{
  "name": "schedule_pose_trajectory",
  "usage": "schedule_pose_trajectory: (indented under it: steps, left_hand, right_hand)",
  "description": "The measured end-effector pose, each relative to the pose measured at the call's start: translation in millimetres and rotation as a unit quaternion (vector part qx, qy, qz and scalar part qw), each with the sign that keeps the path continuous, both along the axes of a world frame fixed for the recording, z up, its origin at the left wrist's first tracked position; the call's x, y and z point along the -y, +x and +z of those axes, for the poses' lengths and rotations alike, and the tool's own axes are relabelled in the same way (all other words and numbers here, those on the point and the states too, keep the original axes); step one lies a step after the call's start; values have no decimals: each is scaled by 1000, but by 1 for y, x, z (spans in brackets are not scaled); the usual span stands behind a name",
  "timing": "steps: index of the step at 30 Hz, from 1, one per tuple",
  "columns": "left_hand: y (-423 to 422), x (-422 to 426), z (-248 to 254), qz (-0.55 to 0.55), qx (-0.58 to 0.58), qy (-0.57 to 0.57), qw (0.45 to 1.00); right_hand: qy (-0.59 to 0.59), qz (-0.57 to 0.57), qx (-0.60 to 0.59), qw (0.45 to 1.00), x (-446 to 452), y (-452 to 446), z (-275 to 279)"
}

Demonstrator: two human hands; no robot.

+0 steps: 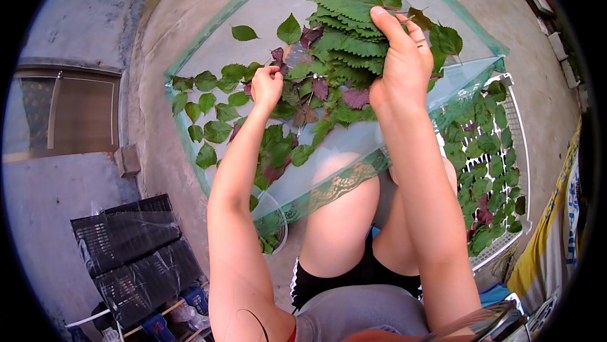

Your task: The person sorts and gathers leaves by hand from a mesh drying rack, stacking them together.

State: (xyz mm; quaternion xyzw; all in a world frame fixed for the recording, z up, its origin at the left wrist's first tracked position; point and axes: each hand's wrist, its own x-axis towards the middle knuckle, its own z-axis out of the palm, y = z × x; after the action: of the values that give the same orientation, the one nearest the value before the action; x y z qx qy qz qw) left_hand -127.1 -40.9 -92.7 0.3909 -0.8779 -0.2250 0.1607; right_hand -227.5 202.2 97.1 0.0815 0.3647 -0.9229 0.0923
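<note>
A thick stack of green, saw-edged perilla leaves [351, 44] is gripped in my right hand [404, 63], thumb on top and fingers behind. My left hand [267, 87] is closed in a pinch at the edge of a pile of loose leaves [303, 98]; what lies between its fingertips is too small to make out. Close by those fingertips is a dark purple leaf [277, 56]. Under both hands spreads a sheer mesh net [215, 48] with a green border, its near edge draped over my knees. Single green leaves [217, 131] lie scattered on its left side.
To the right stands a white plastic crate [521, 165] holding many leaves. A round container [282, 231] with leaves sits partly under the net. Black crates [129, 234] are at lower left, beside a wall and a brown door [82, 114]. A yellow and white sack [544, 234] hangs at right.
</note>
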Motion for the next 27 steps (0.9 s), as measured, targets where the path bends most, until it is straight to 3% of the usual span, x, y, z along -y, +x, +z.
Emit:
schedule_pose_trajectory:
  steps: [3,5,6,9,11,15,17,18,21,27]
  left_hand:
    - [11,-9,0,-34,54,-34,997]
    - [16,-15,0,-29,90,-152,984]
    - [18,-15,0,-29,90,-153,984]
    - [23,-7,-5,-43,101,-66,992]
    - [21,3,-14,-68,126,74,987]
    - [20,3,-20,-91,95,118,984]
    - [18,3,-16,-15,-80,353,932]
    - [17,2,-9,2,-108,392,914]
    - [17,-8,18,42,-121,441,889]
    - [22,0,11,46,-82,420,903]
  right_hand:
    - [-16,3,-4,1000,-2,1,1]
    - [-12,0,-2,1000,-2,1,1]
    - [-8,-2,0,1000,-1,1,1]
    - [-7,-1,2,1000,-2,1,2]
    - [-13,1,0,1000,-3,0,1]
    - [-31,9,-3,999,-2,1,0]
    - [-29,7,-2,1000,-2,0,-2]
    - [-27,6,-4,1000,-2,-1,-2]
    - [-29,6,-2,1000,-2,0,-1]
    - [-32,3,2,999,0,0,-1]
